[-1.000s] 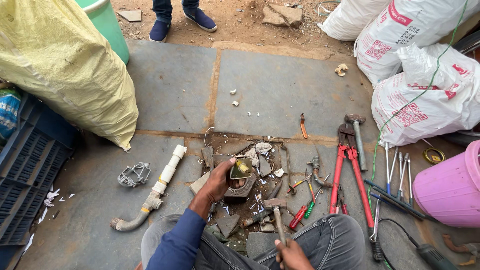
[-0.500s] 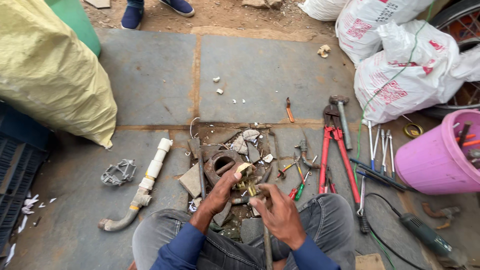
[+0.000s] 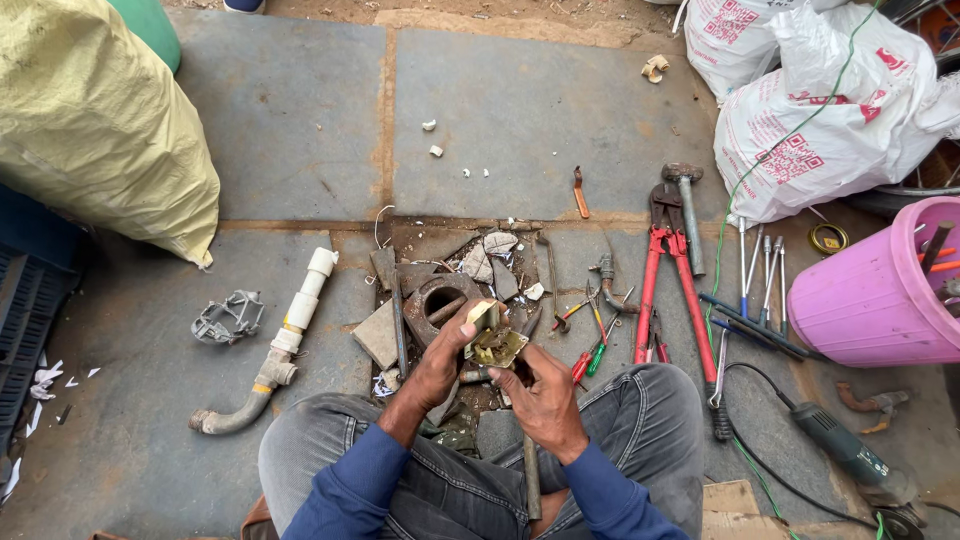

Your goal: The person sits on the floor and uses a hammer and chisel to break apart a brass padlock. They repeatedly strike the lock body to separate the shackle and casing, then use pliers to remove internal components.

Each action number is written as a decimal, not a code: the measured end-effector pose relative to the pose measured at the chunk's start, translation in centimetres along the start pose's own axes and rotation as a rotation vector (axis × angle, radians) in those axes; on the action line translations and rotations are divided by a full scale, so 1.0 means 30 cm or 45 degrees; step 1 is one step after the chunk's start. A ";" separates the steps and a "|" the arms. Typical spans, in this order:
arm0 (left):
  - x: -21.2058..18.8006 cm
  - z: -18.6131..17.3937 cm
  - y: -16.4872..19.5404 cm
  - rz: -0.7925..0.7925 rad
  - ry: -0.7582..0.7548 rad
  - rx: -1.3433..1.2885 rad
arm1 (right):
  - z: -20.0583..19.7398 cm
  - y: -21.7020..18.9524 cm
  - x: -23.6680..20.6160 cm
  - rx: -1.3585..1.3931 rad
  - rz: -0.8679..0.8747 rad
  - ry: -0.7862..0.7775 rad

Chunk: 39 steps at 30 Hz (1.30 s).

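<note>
Left hand: the left hand (image 3: 437, 368) reaches up from the lap, fingers curled around the left side of a small brass-coloured metal fitting (image 3: 493, 341), thumb against its top edge.
Right hand: the right hand (image 3: 545, 398) is cupped under the fitting from the right, fingertips pressed to its lower edge.
Held object: the fitting is raised between both hands, above the person's knees and just in front of a rusty iron ring (image 3: 437, 300) lying on the floor.
Scrap pile: broken grey and white fragments (image 3: 487, 260) surround the ring.
Left of pile: a white pipe section with a bent elbow (image 3: 270, 355), and farther left a small grey metal cage (image 3: 226, 318).
Right of pile: red-handled bolt cutters (image 3: 668, 275), a hammer (image 3: 687, 205), screwdrivers (image 3: 590, 350) and a row of spanners (image 3: 762, 265).
Far right: a pink bucket (image 3: 868, 292) near white printed sacks (image 3: 830, 110); an angle grinder (image 3: 850, 455) lies below.
Upper left: a yellow sack (image 3: 95, 120).
</note>
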State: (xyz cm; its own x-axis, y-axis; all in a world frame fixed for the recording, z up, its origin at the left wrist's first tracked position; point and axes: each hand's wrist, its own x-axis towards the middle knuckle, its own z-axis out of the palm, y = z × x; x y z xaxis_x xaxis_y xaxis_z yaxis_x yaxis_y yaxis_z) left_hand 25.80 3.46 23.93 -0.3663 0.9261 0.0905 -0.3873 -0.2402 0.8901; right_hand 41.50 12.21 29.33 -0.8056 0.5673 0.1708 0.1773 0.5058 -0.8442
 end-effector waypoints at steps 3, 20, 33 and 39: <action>0.003 -0.001 0.002 0.126 -0.012 0.126 | 0.006 0.008 -0.005 0.021 -0.006 0.050; -0.010 -0.015 0.030 0.219 0.099 0.164 | 0.007 0.032 -0.029 0.185 -0.023 0.152; -0.011 -0.004 0.072 0.366 0.081 0.396 | -0.021 0.016 -0.037 -0.054 -0.201 0.195; 0.000 0.006 0.086 0.357 0.065 0.441 | -0.046 -0.018 -0.029 -0.147 -0.349 0.250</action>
State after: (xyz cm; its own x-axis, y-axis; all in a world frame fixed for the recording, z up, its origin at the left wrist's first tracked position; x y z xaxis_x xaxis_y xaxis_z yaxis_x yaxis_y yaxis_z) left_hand 24.96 2.88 26.32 -0.4617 0.8212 0.3354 0.0359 -0.3605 0.9321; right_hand 42.87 12.34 30.36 -0.7102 0.5085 0.4869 0.0410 0.7204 -0.6924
